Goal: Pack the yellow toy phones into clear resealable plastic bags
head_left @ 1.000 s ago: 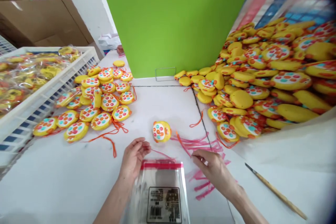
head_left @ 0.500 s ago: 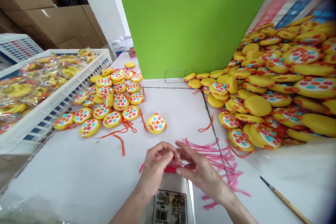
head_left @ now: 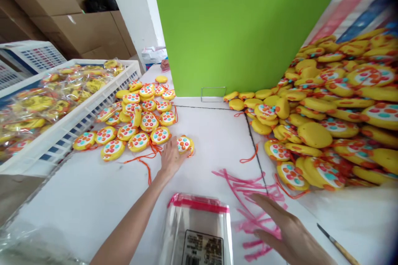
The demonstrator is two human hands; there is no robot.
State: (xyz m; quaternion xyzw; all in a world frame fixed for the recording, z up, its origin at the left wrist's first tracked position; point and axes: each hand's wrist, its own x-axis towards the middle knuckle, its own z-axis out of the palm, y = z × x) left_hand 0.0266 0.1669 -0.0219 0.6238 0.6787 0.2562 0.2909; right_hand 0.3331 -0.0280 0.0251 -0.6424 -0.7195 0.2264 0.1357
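My left hand [head_left: 173,156] is at a yellow turtle-like toy [head_left: 184,144] with coloured dots on a white top. Its thumb lies along the near edge and its fingers at the left side, closed on the toy, which looks slightly tilted. My right hand [head_left: 284,225] is open, thumb and fingers apart, above loose pink strips [head_left: 245,190] on the table. Between my forearms lies a stack of clear plastic bags [head_left: 199,219] with a pink band along the far edge and a printed black label.
Several similar toys with orange cords [head_left: 149,121] lie at left. A large heap of them [head_left: 317,134] fills the right. A white crate [head_left: 102,96] holds bagged toys. A green panel [head_left: 242,29] stands behind; a wooden-handled knife [head_left: 338,244] lies at lower right.
My hands have parted from above the plastic bags. The left went forward to the single toy, which has shifted slightly left; the right moved right and opened over the pink strips.
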